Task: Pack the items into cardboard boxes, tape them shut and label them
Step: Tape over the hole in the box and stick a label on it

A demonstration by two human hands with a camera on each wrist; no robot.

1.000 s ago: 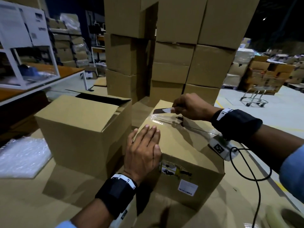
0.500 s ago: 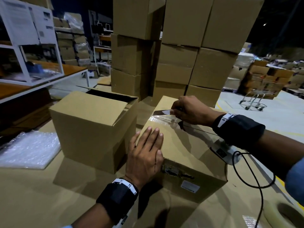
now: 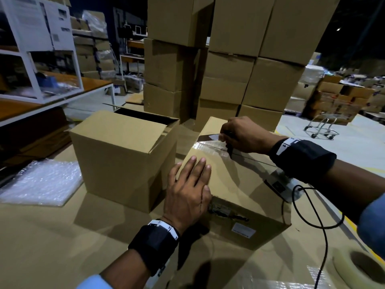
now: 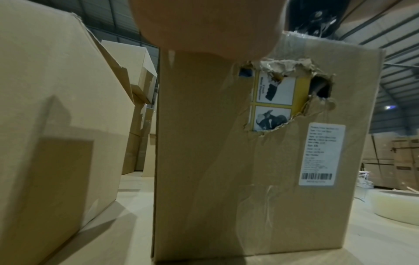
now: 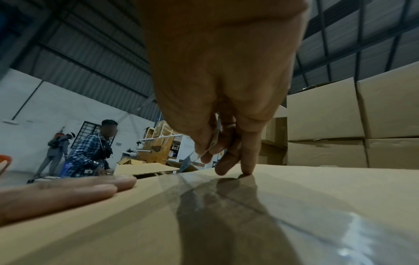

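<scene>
Cardboard covers the tabletop (image 3: 52,247) nearest the person, and on it, at the near right corner, lies a roll of clear tape (image 3: 362,265), touched by neither hand. Just beyond sits the closed box (image 3: 239,197), the landmark for everything else. Its near side carries a white barcode label (image 4: 322,154) and, above and left of that, a ragged hole through which a yellow printed carton (image 4: 274,96) shows, so the box is packed at least in part.

On the box's near left top corner the left hand (image 3: 187,190) lies flat, fingers straight and together, pressing the flap down and gripping nothing. A strip of clear tape (image 3: 210,147) runs over the centre seam, its long axis going from the box's near right edge toward its far left edge. At that far end the right hand (image 3: 243,135) pinches the loose tail of the strip between thumb and fingers, with two fingertips (image 5: 246,170) touching the lid beside it. The right hand is therefore the nearer one to the free end, and I judge the next move to be smoothing that tail along the seam and down over the far edge.

Left of the closed box stands a second box (image 3: 123,159), close beside it, its flaps partly raised; what it holds is hidden. Farther left lies bubble wrap (image 3: 39,182). Behind both rise stacked cartons (image 3: 229,59).
</scene>
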